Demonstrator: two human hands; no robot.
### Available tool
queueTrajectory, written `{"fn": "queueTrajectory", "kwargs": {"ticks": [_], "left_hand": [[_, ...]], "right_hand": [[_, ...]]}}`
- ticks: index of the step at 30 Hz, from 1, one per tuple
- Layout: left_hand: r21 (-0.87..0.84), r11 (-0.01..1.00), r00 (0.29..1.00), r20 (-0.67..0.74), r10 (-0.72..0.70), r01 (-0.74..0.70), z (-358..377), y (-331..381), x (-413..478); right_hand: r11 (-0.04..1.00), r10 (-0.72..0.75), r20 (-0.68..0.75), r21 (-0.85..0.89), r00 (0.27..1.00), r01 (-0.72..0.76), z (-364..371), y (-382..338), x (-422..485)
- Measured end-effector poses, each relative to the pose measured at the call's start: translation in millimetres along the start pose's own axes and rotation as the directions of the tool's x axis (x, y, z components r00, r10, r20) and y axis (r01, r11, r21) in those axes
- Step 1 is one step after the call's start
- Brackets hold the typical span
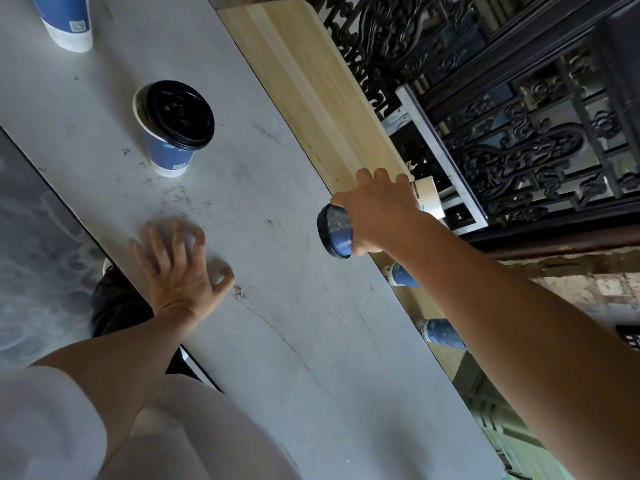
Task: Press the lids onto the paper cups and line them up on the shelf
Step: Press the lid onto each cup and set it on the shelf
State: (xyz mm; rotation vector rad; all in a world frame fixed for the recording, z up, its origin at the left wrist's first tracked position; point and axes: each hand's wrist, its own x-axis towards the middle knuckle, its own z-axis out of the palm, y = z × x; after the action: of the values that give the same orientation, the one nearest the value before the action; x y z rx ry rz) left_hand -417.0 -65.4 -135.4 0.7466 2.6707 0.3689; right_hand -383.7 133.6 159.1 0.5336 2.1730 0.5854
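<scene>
Here, the right hand point(377, 216) grips a lidded blue paper cup point(341, 237), tilted, at the table's far edge by the wooden shelf point(311, 81), prob. to join the shelved cups point(401, 276) lined up there. The left hand point(180, 268) lies flat w/ fingers spread on the table point(277, 341) (holding nothing, likely bracing the reach).

No writing can be read. The cup point(168, 152) beyond the left hand point(176, 268) bears a small square code patch point(178, 166) near its base, too blurred to make out. The raised marks on its lid point(180, 112) are illegible.
</scene>
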Motion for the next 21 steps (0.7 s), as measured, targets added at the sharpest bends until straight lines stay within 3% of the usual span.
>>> {"fn": "queueTrajectory", "kwargs": {"ticks": [10, 18, 21], "left_hand": [[-0.008, 0.994, 0.991, 0.087, -0.105, 0.106, -2.6, 13.8, 2.7], [-0.121, 0.924, 0.921, 0.201, -0.334, 0.362, -3.0, 57.2, 18.3], [-0.181, 0.920, 0.933, 0.162, -0.320, 0.347, 2.4, 61.6, 22.1]], "right_hand": [[0.999, 0.013, -0.008, -0.037, 1.000, -0.013, 15.0, -6.6, 15.6], [0.999, 0.025, 0.085, 0.041, 0.996, -0.028, 29.9, -7.1, 37.4], [0.992, 0.015, 0.145, 0.122, 0.989, -0.032, 39.1, 1.8, 51.8]]}}
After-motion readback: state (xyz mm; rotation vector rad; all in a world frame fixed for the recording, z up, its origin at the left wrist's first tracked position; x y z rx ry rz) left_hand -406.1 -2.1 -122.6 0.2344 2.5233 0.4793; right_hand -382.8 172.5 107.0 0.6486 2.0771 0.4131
